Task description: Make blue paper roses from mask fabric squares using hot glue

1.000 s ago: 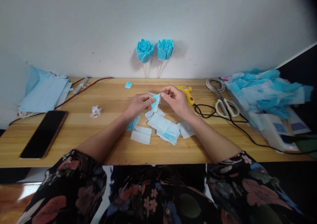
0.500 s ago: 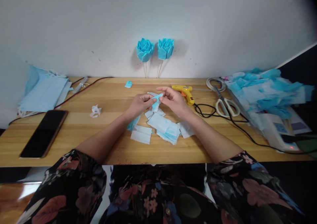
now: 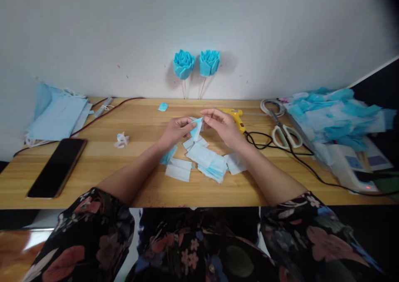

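Between my two hands is a small folded piece of blue and white mask fabric (image 3: 195,130), held above the desk. My left hand (image 3: 177,132) pinches its left side between thumb and fingers. At its upper right corner, my right hand (image 3: 220,126) has thumb and forefinger pressed together on the tip. Below lie a stack of cut fabric squares (image 3: 207,159), a white square (image 3: 178,169) and another white piece (image 3: 235,163) by my right wrist. A blue piece (image 3: 168,155) is partly hidden by my left forearm.
Two blue fabric roses (image 3: 183,64) on sticks lean against the wall. A yellow glue gun (image 3: 238,117), scissors (image 3: 286,134) and a cable coil (image 3: 272,107) lie right. Fabric scraps (image 3: 339,111) are heaped far right. Face masks (image 3: 57,113) and a phone (image 3: 57,167) are left.
My right hand has shifted slightly right, its fingers now at the piece's upper corner. More of the folded fabric shows, as a pointed shape. The left hand keeps its pinch.
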{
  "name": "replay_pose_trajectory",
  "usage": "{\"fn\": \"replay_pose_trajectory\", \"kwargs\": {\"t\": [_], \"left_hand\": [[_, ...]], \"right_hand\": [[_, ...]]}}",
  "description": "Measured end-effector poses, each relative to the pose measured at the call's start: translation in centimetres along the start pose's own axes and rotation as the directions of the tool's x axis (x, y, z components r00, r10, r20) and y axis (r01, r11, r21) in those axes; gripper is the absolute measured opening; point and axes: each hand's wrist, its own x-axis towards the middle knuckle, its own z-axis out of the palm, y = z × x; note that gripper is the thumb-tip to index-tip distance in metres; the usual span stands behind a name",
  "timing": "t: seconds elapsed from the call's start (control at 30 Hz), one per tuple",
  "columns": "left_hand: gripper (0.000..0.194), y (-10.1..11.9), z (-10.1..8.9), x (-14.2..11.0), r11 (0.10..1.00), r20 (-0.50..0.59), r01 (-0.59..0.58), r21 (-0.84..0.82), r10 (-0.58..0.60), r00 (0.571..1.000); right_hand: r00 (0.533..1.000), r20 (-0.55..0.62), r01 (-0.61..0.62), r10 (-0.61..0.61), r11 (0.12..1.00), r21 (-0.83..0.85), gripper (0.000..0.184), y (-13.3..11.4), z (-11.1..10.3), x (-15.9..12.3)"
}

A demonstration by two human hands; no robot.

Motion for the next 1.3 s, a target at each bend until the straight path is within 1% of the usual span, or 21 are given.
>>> {"fn": "replay_pose_trajectory", "kwargs": {"t": [0.1, 0.2, 0.3, 0.47, 0.57, 0.8, 0.93, 1.1, 1.23, 1.3], "left_hand": [[0.040, -0.01, 0.00, 0.01, 1.000, -0.002, 0.002, -0.004, -0.002, 1.000], [0.039, -0.02, -0.01, -0.01, 1.000, 0.005, 0.002, -0.009, -0.002, 1.000], [0.040, -0.07, -0.08, -0.03, 1.000, -0.002, 0.006, -0.022, -0.006, 1.000], [0.042, -0.44, -0.32, 0.12, 0.999, -0.009, -0.007, -0.051, 0.007, 1.000], [0.041, -0.63, -0.44, 0.23, 0.999, -0.016, -0.008, -0.047, 0.007, 1.000], [0.041, -0.42, -0.42, 0.11, 0.998, -0.019, -0.008, -0.055, 0.007, 1.000], [0.042, -0.45, -0.43, 0.13, 0.998, -0.017, -0.014, -0.059, 0.013, 1.000], [0.044, -0.49, -0.44, 0.15, 0.999, -0.014, -0.012, -0.049, 0.011, 1.000], [0.044, -0.30, -0.27, 0.00, 0.999, 0.000, -0.018, -0.041, 0.018, 1.000], [0.044, -0.12, -0.12, -0.09, 0.999, 0.011, -0.018, -0.031, 0.019, 1.000]], "right_hand": [[0.999, 0.010, 0.042, -0.042, 0.999, -0.031, 0.022, 0.42, 0.20, 0.03], [0.997, -0.013, 0.070, -0.070, 0.996, -0.058, 0.017, 0.50, 0.40, 0.04], [0.996, -0.023, 0.087, -0.090, 0.991, -0.101, 0.015, 0.15, 0.50, 0.00], [0.988, -0.007, 0.149, -0.154, 0.966, -0.211, 0.010, -0.42, 0.53, -0.16], [0.984, -0.002, 0.171, -0.178, 0.950, -0.261, 0.009, -0.47, 0.55, -0.21], [0.979, 0.001, 0.196, -0.205, 0.936, -0.293, 0.009, -0.40, 0.55, -0.24], [0.982, -0.006, 0.181, -0.189, 0.951, -0.252, 0.013, -0.31, 0.49, -0.24], [0.990, -0.056, 0.118, -0.126, 0.984, -0.136, 0.031, -0.01, 0.33, -0.17], [0.997, 0.001, 0.074, -0.074, 0.994, -0.081, 0.038, 0.00, 0.53, -0.27], [0.997, 0.022, 0.073, -0.072, 0.996, -0.057, 0.039, -0.08, 0.71, -0.35]]}}
